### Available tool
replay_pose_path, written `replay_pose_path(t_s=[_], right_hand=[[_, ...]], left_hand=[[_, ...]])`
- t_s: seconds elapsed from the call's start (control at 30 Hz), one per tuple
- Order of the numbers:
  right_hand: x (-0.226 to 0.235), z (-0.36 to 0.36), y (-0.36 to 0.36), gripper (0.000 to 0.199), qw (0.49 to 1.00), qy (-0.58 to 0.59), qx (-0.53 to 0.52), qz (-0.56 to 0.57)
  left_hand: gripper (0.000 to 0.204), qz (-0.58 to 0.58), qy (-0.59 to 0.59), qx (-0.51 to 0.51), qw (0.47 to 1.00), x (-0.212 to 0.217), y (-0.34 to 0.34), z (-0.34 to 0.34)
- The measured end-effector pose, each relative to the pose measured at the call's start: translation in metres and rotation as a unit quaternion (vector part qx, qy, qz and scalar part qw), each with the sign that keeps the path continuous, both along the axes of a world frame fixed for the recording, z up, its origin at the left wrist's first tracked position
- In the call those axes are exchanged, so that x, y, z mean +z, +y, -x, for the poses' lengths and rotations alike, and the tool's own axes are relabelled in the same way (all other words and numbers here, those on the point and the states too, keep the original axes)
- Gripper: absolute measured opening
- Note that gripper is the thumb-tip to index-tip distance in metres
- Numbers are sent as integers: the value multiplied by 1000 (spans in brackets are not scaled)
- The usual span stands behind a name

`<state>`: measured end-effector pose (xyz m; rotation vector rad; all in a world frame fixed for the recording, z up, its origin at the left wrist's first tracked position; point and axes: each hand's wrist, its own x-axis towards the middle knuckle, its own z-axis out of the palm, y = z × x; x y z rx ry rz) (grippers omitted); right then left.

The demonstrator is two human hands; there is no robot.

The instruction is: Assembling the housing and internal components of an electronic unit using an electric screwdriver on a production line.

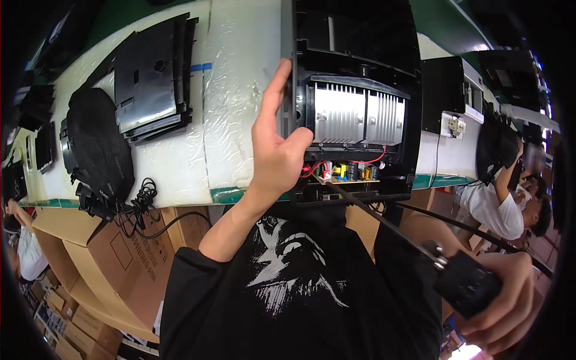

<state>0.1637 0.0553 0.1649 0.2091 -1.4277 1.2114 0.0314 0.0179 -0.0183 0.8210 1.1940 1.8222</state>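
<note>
A black housing (306, 174) stands before me with its inside exposed. It contains silver finned heat sinks (339, 114) and a circuit board (354, 174) with small coloured parts and red wires. My left hand (279, 150) grips the left wall of the housing, thumb hooked over the edge and index finger stretched along it. At the lower right, my right hand (510, 300) is closed around a black block (468, 284) with shiny metal parts at its front. A long dark rod or cord (384, 221) runs between this block and the circuit board; I cannot tell which it is.
On the white-covered table (234, 108), stacked black panels (153, 72), a black mesh-covered item (99, 141) and coiled cable (144, 193) lie left. Another black unit (443, 93) stands right. Cardboard boxes (129, 258) are below left. Another person (495, 207) works at right.
</note>
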Motion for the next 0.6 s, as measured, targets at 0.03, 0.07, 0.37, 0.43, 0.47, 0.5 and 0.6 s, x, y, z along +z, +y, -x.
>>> replay_pose_path(t_s=[0.03, 0.07, 0.37, 0.43, 0.47, 0.5, 0.6], right_hand=[[-11, -3, -1, 28, 1000, -9, 5, 0], [-20, -6, -3, 25, 1000, -19, 9, -1], [-70, -18, -32, 7, 977, -197, 44, 70], [-72, -13, -37, 7, 975, -207, 26, 73], [-73, -10, -39, 9, 974, -215, 8, 75], [-74, -8, -41, 11, 972, -224, -9, 76], [-76, -6, -43, 10, 973, -220, -5, 71]], left_hand=[[77, -7, 5, 4, 1000, -4, -1, 1], [77, -5, 3, 11, 1000, -8, -1, 3], [72, -3, 16, 10, 1000, -19, -6, 6], [73, 3, 31, 11, 999, -19, -6, 7], [73, 4, 26, 12, 1000, -19, -6, 7], [73, 5, 21, 12, 1000, -19, -6, 7], [73, 13, 20, 10, 1000, -19, -7, 7]])
